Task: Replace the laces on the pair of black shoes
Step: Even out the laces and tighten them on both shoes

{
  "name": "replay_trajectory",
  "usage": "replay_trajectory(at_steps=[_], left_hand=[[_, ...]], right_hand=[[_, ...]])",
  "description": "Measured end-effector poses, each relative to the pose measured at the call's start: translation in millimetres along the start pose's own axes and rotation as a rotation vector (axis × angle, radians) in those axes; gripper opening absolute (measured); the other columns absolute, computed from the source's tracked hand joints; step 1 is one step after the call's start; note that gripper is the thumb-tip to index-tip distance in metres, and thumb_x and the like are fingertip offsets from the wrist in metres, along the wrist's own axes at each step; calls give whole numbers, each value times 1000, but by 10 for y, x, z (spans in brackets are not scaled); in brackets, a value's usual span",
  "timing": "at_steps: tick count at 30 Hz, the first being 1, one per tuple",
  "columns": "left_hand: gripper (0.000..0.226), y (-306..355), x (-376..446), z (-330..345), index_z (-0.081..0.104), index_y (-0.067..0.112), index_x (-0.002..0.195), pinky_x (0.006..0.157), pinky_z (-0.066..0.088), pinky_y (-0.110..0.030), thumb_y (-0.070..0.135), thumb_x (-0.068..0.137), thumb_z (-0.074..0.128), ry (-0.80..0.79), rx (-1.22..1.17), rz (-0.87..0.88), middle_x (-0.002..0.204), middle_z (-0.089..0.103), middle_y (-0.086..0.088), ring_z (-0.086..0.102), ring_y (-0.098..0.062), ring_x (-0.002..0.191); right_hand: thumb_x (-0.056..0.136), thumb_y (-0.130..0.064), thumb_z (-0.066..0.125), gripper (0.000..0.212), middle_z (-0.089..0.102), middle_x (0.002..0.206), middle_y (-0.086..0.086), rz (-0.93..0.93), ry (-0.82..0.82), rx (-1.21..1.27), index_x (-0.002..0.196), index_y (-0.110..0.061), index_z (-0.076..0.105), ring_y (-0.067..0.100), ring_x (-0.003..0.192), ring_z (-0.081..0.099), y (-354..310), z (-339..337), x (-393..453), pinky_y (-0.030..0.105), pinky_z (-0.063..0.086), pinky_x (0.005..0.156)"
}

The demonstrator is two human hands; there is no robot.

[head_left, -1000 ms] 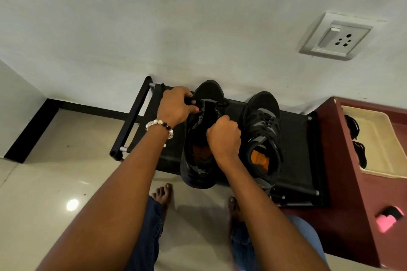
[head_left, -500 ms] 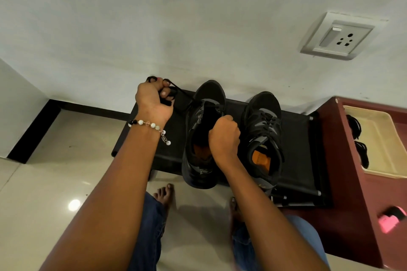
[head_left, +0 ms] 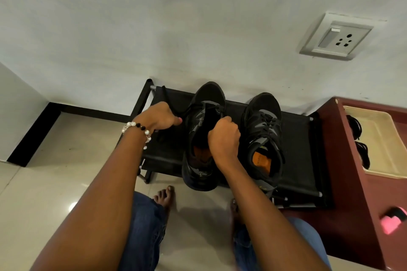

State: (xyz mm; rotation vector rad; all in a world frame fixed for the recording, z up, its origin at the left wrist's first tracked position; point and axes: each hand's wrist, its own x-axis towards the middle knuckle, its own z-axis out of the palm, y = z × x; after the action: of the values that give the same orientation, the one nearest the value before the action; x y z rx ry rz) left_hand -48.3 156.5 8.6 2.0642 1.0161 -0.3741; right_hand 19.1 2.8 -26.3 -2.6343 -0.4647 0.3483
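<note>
While the right hand (head_left: 224,136) grips the shoe (head_left: 203,136), the left hand (head_left: 161,116) beside it pinches the lace (head_left: 186,109).

Low rack (head_left: 167,156) against wall. Two shoes on it, side by side: left shoe (head_left: 198,116), right shoe (head_left: 264,121), toes to wall (heels overhanging front edge). Lace (head_left: 186,109) runs left from left shoe to left hand (head_left: 159,117). Right hand (head_left: 224,138) over left shoe's opening. Cabinet (head_left: 343,182) just right of rack; tray (head_left: 383,138) on it. Wall socket (head_left: 335,37) above, right.
</note>
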Motion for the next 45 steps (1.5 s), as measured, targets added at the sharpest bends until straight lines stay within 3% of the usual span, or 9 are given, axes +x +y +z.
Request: replay_trajectory(at_steps=[5,9,13,17,26,34,38,41,45], left_hand=[[30,156,8,37,53,5,71,72,43,-33,22,95,61,23,241,46,73,53,-9,57,-28,81],[46,221,3,59,56,-4,114,81,49,-45,26,84,75,364,385,13,116,56,-24,58,-42,106],[27,279,107,76,68,9,106,73,45,-41,29,89,68,608,284,89,112,60,-20,59,-41,102],[23,317,259,231,72,19,110,90,51,-45,25,90,66,413,154,337,111,70,-9,62,-31,108],[27,293,379,275,67,10,87,86,49,-47,36,90,61,452,212,228,87,66,-4,62,-27,84],[11,510,-24,-89,69,4,94,65,53,-19,14,90,67,259,-686,280,78,72,-12,67,-9,61],[13,644,-235,-217,70,2,97,77,59,-34,13,91,65,176,-889,314,85,73,-18,72,-25,74],[16,685,-300,-303,66,1,105,77,59,-38,9,96,54,37,-1167,269,95,72,-23,73,-29,85],[23,712,-331,-340,57,-9,116,78,60,-36,-2,95,52,-183,-1554,146,102,67,-33,70,-39,94]], right_hand=[[95,-7,50,25,60,111,24,-19,4,5,117,4,50,37,101,61,7,5,3,44,56,81],[95,-7,49,24,61,109,24,-27,13,6,116,4,51,36,100,61,10,2,2,43,56,79],[94,-7,50,25,61,110,24,-38,8,14,116,4,51,36,100,61,14,-11,-5,41,56,79],[93,-7,51,27,60,112,24,-51,4,5,118,5,51,37,103,60,21,-22,-2,38,53,79],[95,-7,48,26,60,112,24,-24,22,12,118,5,50,36,103,60,10,-10,-9,39,54,79],[87,-27,57,27,58,110,15,-55,-70,265,103,-5,54,40,109,54,16,-133,157,49,51,85],[91,-26,64,36,61,118,7,-281,117,491,122,-8,62,20,110,57,-23,-382,213,38,50,97],[88,-23,71,34,69,108,0,-309,-40,729,118,-9,67,9,100,65,-74,-441,162,31,55,92],[84,-27,75,49,66,124,-1,-313,-313,879,128,-12,61,11,118,58,-171,-334,149,33,48,102]])
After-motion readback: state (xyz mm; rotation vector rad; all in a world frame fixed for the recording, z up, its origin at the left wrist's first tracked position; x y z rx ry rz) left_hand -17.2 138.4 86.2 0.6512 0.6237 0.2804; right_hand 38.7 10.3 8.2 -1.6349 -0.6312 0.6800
